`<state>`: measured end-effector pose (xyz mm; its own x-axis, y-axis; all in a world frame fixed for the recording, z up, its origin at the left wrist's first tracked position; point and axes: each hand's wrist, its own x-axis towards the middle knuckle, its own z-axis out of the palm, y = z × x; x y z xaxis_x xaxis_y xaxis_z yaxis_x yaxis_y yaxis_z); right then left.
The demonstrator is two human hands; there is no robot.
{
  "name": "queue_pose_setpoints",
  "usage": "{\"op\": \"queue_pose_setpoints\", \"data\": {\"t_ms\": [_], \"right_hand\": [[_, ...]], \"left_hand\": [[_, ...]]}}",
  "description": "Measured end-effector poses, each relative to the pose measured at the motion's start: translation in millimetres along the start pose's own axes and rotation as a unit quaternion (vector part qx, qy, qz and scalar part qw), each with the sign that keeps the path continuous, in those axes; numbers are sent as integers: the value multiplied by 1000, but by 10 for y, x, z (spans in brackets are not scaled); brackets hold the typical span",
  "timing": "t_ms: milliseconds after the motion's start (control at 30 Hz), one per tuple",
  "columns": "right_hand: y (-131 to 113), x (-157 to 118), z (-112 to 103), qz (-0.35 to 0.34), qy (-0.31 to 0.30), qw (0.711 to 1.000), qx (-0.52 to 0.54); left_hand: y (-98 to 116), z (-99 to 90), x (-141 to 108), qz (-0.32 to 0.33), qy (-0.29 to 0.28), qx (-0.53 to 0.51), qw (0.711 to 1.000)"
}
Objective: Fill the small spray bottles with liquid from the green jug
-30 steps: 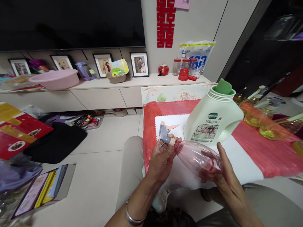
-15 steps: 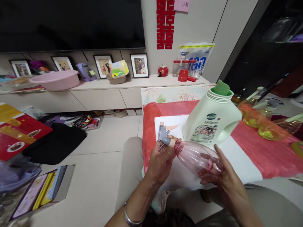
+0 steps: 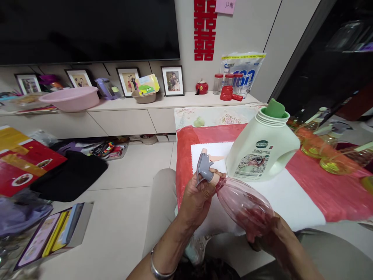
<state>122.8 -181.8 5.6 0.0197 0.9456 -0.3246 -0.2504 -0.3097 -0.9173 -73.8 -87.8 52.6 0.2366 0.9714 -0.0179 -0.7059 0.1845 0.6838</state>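
Tilted above the table's front edge is a clear pink spray bottle (image 3: 241, 198) with a grey trigger head (image 3: 205, 167) and a peach collar. My left hand (image 3: 196, 198) pinches the collar and neck, fingers closed around them. At the wide base, my right hand (image 3: 279, 233) is wrapped round the bottle from below; some of its fingers show through the pink plastic. Just behind the bottle stands a large pale green jug (image 3: 264, 147) with a green piece in its mouth. It rests on a white cloth (image 3: 300, 200).
A red-covered table (image 3: 309, 182) carries several bottles of yellow liquid (image 3: 333, 165) at right. Along the wall, a low cabinet (image 3: 122, 122) holds photo frames, a pink basin (image 3: 72, 99) and red-lidded jars. A red box (image 3: 32, 163) lies at left.
My right hand has gone from spread fingers at the bottle's base to a grip round it. The trigger head has turned slightly. My left hand keeps its hold on the neck.
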Motion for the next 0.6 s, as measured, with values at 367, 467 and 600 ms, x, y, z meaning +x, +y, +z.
{"op": "queue_pose_setpoints", "data": {"t_ms": [367,467,600], "right_hand": [[-198,-147,234,-123,101,985,-70],[-135,-79,142,-80,62,995,-11],[-74,32,76,10,8,998,64]], "left_hand": [[-31,4,-2,-14,46,-30,998],[-7,-6,-13,-10,10,-14,1000],[21,-25,-9,-4,-2,-4,1000]]}}
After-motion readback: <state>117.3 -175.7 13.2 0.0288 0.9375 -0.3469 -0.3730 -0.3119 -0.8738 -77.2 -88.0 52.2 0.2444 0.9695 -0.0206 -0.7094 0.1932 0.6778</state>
